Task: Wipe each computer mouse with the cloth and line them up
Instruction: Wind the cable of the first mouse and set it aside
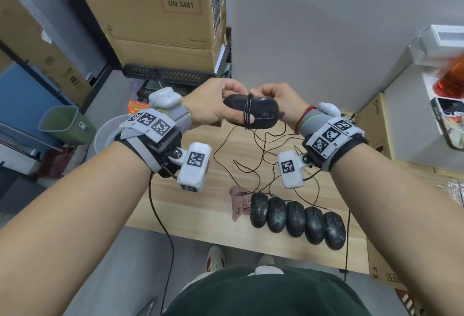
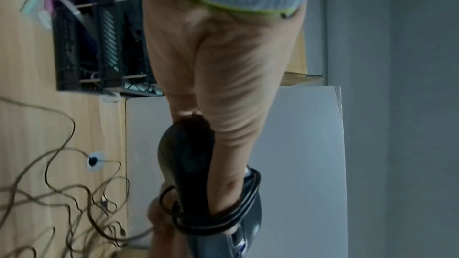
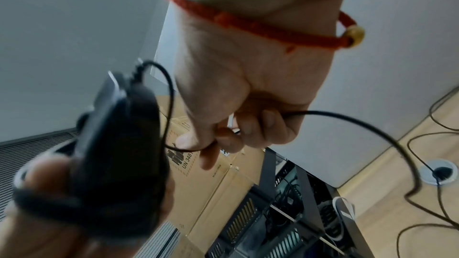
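Observation:
Above the wooden table [image 1: 200, 205] my left hand [image 1: 213, 108] grips a black wired mouse [image 1: 262, 114], underside toward me. Its cable [image 1: 248, 114] is looped several times round the body and over my left thumb [image 2: 231, 164]. My right hand [image 1: 272, 96] pinches the cable [image 3: 347, 117] just beside the mouse [image 3: 119, 144]. The left wrist view shows the mouse [image 2: 186, 156] end on. Several black mice [image 1: 297, 220] lie side by side in a slanted row near the table's front edge. A pinkish cloth [image 1: 238, 205] lies crumpled against the row's left end.
Thin cables [image 1: 253, 162] from the mice sprawl across the table middle toward a cable hole [image 3: 441, 172]. A black wire rack [image 1: 170, 74] and cardboard boxes [image 1: 155, 6] stand at the back, with a grey partition behind. A green bin [image 1: 66, 124] stands left of the table.

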The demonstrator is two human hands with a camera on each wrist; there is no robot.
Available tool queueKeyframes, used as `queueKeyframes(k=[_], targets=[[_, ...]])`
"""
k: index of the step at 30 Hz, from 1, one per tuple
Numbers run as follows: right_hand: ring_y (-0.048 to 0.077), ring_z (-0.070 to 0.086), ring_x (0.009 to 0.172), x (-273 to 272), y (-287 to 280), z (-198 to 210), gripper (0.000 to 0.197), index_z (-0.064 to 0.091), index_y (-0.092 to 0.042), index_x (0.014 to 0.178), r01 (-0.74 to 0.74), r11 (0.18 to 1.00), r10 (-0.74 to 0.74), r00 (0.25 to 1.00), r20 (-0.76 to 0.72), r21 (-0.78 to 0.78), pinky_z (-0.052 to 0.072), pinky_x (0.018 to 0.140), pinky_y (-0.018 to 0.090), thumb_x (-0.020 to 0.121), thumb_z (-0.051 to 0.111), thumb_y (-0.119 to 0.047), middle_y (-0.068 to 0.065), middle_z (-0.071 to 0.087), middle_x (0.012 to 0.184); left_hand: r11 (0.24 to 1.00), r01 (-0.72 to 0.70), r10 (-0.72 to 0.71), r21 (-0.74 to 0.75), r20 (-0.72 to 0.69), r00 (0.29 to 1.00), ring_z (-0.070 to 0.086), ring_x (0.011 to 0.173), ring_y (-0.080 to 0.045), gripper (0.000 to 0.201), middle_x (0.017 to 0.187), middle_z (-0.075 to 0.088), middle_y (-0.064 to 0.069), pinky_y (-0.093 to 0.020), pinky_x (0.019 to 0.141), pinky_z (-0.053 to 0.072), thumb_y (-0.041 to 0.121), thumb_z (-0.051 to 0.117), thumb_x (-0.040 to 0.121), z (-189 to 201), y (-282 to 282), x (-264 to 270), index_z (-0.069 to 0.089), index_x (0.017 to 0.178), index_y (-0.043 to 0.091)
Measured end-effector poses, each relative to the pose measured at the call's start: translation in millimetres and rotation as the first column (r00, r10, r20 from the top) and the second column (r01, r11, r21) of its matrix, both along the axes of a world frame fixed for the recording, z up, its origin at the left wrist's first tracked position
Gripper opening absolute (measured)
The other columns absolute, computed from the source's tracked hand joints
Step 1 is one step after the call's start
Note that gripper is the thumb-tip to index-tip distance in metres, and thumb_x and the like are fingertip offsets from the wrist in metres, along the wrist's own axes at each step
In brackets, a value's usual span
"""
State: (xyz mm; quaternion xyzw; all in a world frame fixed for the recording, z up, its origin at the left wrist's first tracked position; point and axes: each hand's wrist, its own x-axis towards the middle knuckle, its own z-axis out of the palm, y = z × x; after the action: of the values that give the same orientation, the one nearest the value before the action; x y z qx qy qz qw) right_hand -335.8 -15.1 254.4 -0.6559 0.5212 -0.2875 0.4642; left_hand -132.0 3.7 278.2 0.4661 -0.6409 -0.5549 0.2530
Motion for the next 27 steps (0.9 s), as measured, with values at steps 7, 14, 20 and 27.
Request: queueKeyframes(k=[7, 14, 20, 27], targets=[[0.004, 0.034, 0.044, 10, 21, -16, 0.032, 0.071, -0.014, 0.081, -0.048, 0.999, 0.049, 0.996, -0.070, 0.019, 0.030, 0.046, 0.016, 0.101, 0.055, -0.032, -0.010, 0.042, 0.053, 0.893, -0.449, 0.441, -0.031, -0.136, 0.887, 0.071, 0.082, -0.016, 0.060, 0.095, 0.075, -0.006, -0.032, 0.074, 0.059, 0.019, 0.098, 0.056, -8, -15, 0, 0.065, 0.104, 0.008], [0.010, 0.019, 0.044, 12, 24, 11, 0.030, 0.076, -0.018, 0.073, -0.147, 0.989, 0.141, 0.979, -0.146, -0.031, 0.018, 0.044, 0.021, 0.093, 0.067, -0.037, -0.009, 0.023, 0.042, 0.870, -0.447, 0.494, -0.209, 0.342, 0.800, 0.059, 0.074, -0.005, 0.051, 0.092, 0.065, 0.010, -0.020, 0.053, 0.042, 0.032, 0.096, 0.061, -28, -18, 11, 0.065, 0.100, 0.022], [0.007, 0.030, 0.041, 13, 13, 28, 0.029, 0.074, -0.006, 0.078, -0.143, 0.986, 0.133, 0.984, -0.119, -0.080, 0.029, 0.042, 0.014, 0.093, 0.069, -0.030, -0.013, 0.035, 0.040, 0.956, -0.199, 0.285, -0.216, 0.522, 0.804, 0.060, 0.078, -0.012, 0.046, 0.093, 0.068, 0.007, -0.024, 0.054, 0.040, 0.031, 0.097, 0.057, -26, -18, 12, 0.064, 0.089, 0.028], [0.009, 0.043, 0.060, 8, -2, 16, 0.029, 0.071, -0.003, 0.084, -0.048, 0.994, 0.043, 0.997, -0.060, -0.093, 0.038, 0.062, 0.024, 0.090, 0.072, -0.031, 0.001, 0.052, 0.065, 0.995, 0.066, -0.037, -0.075, 0.331, 0.943, 0.054, 0.058, -0.001, 0.044, 0.070, 0.065, 0.011, -0.018, 0.059, 0.041, 0.021, 0.097, 0.061, -8, -9, 4, 0.060, 0.083, 0.024]])
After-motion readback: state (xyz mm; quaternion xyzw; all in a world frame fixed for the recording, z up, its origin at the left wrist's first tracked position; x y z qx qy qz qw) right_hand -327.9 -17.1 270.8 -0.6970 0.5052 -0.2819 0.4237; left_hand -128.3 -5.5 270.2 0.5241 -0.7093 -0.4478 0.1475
